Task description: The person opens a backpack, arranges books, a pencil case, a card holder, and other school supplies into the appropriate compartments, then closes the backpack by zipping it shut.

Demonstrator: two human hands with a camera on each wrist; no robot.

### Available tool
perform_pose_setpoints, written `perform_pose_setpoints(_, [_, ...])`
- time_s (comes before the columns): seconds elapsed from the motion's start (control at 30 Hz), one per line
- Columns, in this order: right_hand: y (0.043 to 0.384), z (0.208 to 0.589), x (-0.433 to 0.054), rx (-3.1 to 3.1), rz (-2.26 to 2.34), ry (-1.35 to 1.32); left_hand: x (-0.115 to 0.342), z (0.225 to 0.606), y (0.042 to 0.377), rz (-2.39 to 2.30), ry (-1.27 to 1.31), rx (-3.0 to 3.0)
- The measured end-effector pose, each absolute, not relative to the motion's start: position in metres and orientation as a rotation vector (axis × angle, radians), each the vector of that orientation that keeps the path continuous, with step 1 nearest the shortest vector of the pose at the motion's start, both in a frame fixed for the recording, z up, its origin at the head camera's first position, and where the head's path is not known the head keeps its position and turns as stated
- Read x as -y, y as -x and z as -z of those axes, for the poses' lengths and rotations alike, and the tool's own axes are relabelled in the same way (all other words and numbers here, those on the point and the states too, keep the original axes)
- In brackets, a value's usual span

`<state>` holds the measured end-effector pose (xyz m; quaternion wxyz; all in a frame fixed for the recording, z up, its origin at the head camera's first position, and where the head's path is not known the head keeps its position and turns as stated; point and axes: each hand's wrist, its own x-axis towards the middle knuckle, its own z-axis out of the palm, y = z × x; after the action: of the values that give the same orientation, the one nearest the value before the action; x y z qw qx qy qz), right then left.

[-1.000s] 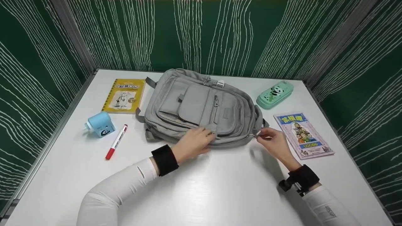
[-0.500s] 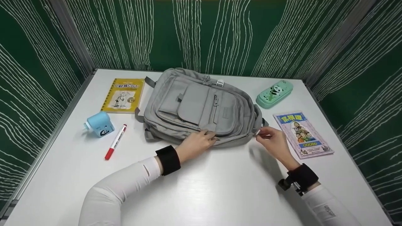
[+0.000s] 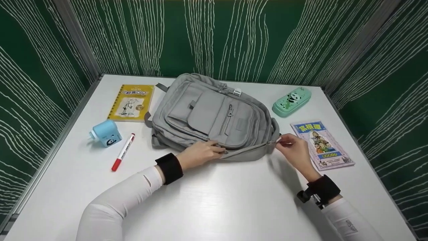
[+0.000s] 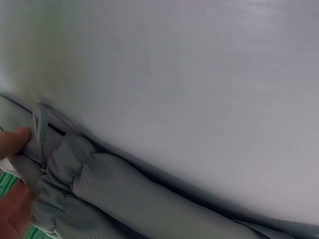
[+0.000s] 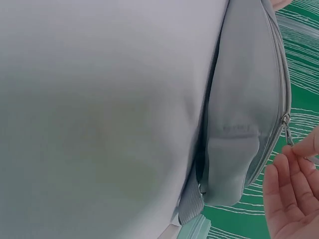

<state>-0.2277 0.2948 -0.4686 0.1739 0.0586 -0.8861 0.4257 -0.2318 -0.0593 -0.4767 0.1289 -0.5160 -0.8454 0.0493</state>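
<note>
A grey backpack (image 3: 209,112) lies on the table with its pocketed front facing up. My left hand (image 3: 200,154) grips the bag's near side. In the left wrist view, thumb and fingers (image 4: 14,142) sit on either side of the grey fabric, beside a strap loop and a gathered side pocket. At the bag's right end, my right hand (image 3: 295,151) pinches a zipper pull (image 5: 289,136) between thumb and forefinger. The zipper slider sits on the curved zipper track, and the other fingers are loosely bent below it in the right wrist view.
Left of the bag are a yellow book (image 3: 131,102), a light blue panda-print bottle (image 3: 107,133) and a red-capped marker (image 3: 123,152). On the right lie a green panda pencil case (image 3: 291,101) and a pink-bordered booklet (image 3: 322,144). Green walls edge the white table (image 3: 214,207).
The backpack's near side has shifted slightly toward me. My left hand has moved a little left, and my right hand, still pinching the zipper pull, slightly right.
</note>
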Motion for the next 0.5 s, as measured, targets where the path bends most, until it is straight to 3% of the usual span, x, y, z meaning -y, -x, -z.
perform_pose_setpoints(0.5, [0.22,0.466,-0.296,2.523,-1.197,-0.101,0.099,0.475,0.24,-0.141,1.578,2.385])
